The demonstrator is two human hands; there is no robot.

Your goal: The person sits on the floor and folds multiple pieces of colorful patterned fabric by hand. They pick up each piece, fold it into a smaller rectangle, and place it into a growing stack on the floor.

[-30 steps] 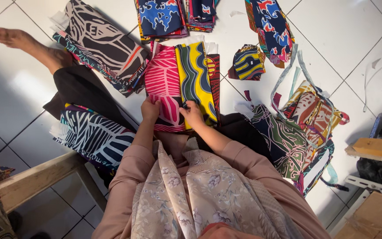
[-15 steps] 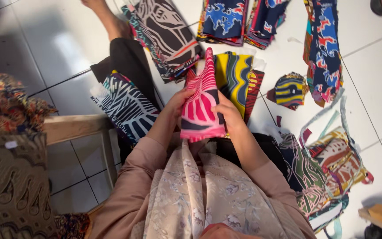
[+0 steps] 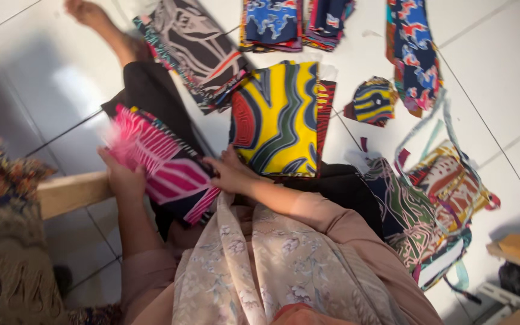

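White tiled floor (image 3: pixel 501 66): fills the frame and bears every cloth piece listed.

Yellow, green and red printed cloth panel (image 3: pixel 278 117): flat at centre frame, just above and right of the right hand.

Black cloth with pale line pattern (image 3: pixel 197 51): stacked pile, upper centre-left, beside a bare foot.

Pink, white and black striped cloth piece (image 3: pixel 167 171): centre-left of the frame, held between both hands over a black trouser leg; its upper left end is blurred.

Green, maroon and cream patterned cloth heap with pale strips (image 3: pixel 419 210): right of centre, against the person's right side.

Blue and red printed cloth strip (image 3: pixel 413 51): upper right, lying lengthwise.

Blue map-like printed cloth stack (image 3: pixel 270 21): top centre.

Small folded yellow and navy striped cloth (image 3: pixel 373 99): between the yellow panel and the blue strip.

Left hand (image 3: pixel 121 177): fingers closed on the striped piece's left edge.

Right hand (image 3: pixel 231 173): fingers curled on the same piece's right edge.
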